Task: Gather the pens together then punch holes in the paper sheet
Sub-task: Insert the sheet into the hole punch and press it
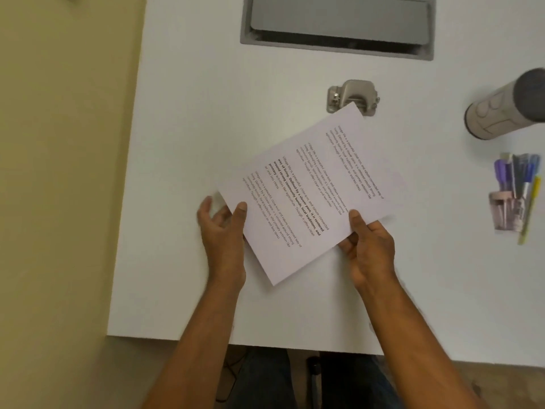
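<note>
Looking down from your head camera, you hold the printed paper sheet (306, 196) tilted above the white table (182, 113). Your left hand (221, 228) pinches its near-left edge, thumb on top; your right hand (367, 246) pinches the near-right edge likewise. The sheet's far corner overlaps the metal hole punch (352, 94). Gathered pens (517, 184) stand in a clear holder (501, 215) at right, beside a cylinder (501, 109).

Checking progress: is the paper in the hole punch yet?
Cannot tell: the paper sheet's far corner overlaps the hole punch, hiding its slot.
</note>
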`<state>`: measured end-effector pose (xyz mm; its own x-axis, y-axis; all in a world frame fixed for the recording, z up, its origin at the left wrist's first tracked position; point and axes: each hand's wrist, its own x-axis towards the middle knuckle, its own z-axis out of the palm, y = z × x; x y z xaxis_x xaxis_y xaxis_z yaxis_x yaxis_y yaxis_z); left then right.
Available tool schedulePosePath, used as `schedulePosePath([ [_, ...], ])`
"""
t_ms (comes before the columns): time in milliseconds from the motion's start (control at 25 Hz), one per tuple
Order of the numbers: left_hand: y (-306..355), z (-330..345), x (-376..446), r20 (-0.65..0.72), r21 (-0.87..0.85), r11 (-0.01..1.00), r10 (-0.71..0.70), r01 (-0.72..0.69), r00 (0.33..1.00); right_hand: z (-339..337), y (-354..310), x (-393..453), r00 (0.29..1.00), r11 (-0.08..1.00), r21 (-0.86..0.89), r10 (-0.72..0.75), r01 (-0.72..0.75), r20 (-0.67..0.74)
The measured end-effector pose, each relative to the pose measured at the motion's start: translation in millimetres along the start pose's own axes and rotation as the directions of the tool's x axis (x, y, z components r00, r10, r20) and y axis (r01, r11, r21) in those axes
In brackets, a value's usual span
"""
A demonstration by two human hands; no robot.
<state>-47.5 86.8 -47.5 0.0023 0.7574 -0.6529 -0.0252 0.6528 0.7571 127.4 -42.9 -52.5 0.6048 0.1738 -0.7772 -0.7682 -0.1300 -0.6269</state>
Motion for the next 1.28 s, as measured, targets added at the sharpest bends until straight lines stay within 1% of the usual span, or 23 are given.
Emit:
schedulePosePath([
  [40, -1, 7, 0, 0.084, -0.015, 0.998, -0.063, 0.065, 0.994, -5, 0, -1, 1.0, 0.999, 0.034, -0.001, 0.001, -0.021],
  [120, -3, 21, -3, 0.186, 0.052, 0.992, -0.124, 0.116, 0.975, -13, 1, -4, 0.998, 0.995, 0.096, 0.002, 0.004, -0.057],
  [240, -2, 42, -3, 0.203, 0.113, 0.984, -0.156, 0.135, 0.967, -22, 3, -6, 0.996, 0.989, 0.147, -0.008, 0.02, -0.084],
  [400, 5, 60, 8, 0.242, 0.221, 0.972, -0.136, 0.082, 0.961, -29, 6, -11, 0.997, 0.974, 0.226, -0.019, 0.034, -0.07],
  [520, 12, 68, 18, 0.304, 0.273, 0.961, -0.115, 0.029, 0.946, -28, 8, -13, 1.0, 0.958, 0.287, 0.004, 0.003, -0.022],
  [640, 18, 75, 29, 0.35, 0.307, 0.952, -0.13, 0.018, 0.928, -21, 11, -10, 0.999, 0.933, 0.359, 0.05, -0.041, -0.015],
  [720, 21, 78, 34, 0.368, 0.309, 0.951, -0.142, 0.023, 0.919, -16, 13, -9, 0.998, 0.925, 0.378, 0.051, -0.032, -0.04],
  [800, 25, 82, 37, 0.386, 0.326, 0.945, -0.154, 0.022, 0.91, -11, 15, -7, 0.995, 0.928, 0.374, 0.027, 0.011, -0.096],
  [840, 27, 84, 37, 0.383, 0.352, 0.936, -0.147, 0.003, 0.912, -9, 15, -5, 0.992, 0.927, 0.374, 0.016, 0.032, -0.125],
  [880, 31, 87, 38, 0.351, 0.39, 0.92, -0.112, -0.036, 0.93, -6, 14, -4, 0.989, 0.925, 0.377, 0.01, 0.047, -0.15],
  [920, 37, 91, 39, 0.285, 0.445, 0.889, -0.031, -0.103, 0.958, -4, 13, -3, 0.986, 0.922, 0.382, 0.007, 0.058, -0.168],
  [960, 46, 97, 42, 0.212, 0.514, 0.832, 0.111, -0.207, 0.971, -2, 12, -1, 0.984, 0.92, 0.387, 0.005, 0.066, -0.18],
  [1000, 57, 105, 45, 0.183, 0.576, 0.743, 0.29, -0.342, 0.939, -1, 11, 1, 0.982, 0.919, 0.388, 0.005, 0.07, -0.187],
  [1040, 69, 116, 48, 0.227, 0.609, 0.629, 0.446, -0.484, 0.866, 1, 9, 3, 0.982, 0.92, 0.386, 0.006, 0.069, -0.189],
  [1080, 81, 131, 52, 0.323, 0.611, 0.515, 0.531, -0.601, 0.783, 2, 8, 4, 0.982, 0.921, 0.384, 0.009, 0.065, -0.188],
  [1120, 91, 151, 57, 0.434, 0.596, 0.427, 0.541, -0.68, 0.72, 3, 7, 5, 0.983, 0.921, 0.385, 0.015, 0.058, -0.184],
  [1160, 99, 172, 62, 0.532, 0.587, 0.361, 0.503, -0.725, 0.681, 4, 5, 6, 0.984, 0.921, 0.387, 0.021, 0.05, -0.178],
  [1200, 105, 194, 67, 0.61, 0.592, 0.307, 0.434, -0.745, 0.663, 4, 4, 6, 0.985, 0.922, 0.386, 0.027, 0.042, -0.172],
  [1280, 115, 231, 77, 0.706, 0.621, 0.206, 0.273, -0.756, 0.654, 5, 2, 8, 0.987, 0.923, 0.385, 0.033, 0.031, -0.158],
])
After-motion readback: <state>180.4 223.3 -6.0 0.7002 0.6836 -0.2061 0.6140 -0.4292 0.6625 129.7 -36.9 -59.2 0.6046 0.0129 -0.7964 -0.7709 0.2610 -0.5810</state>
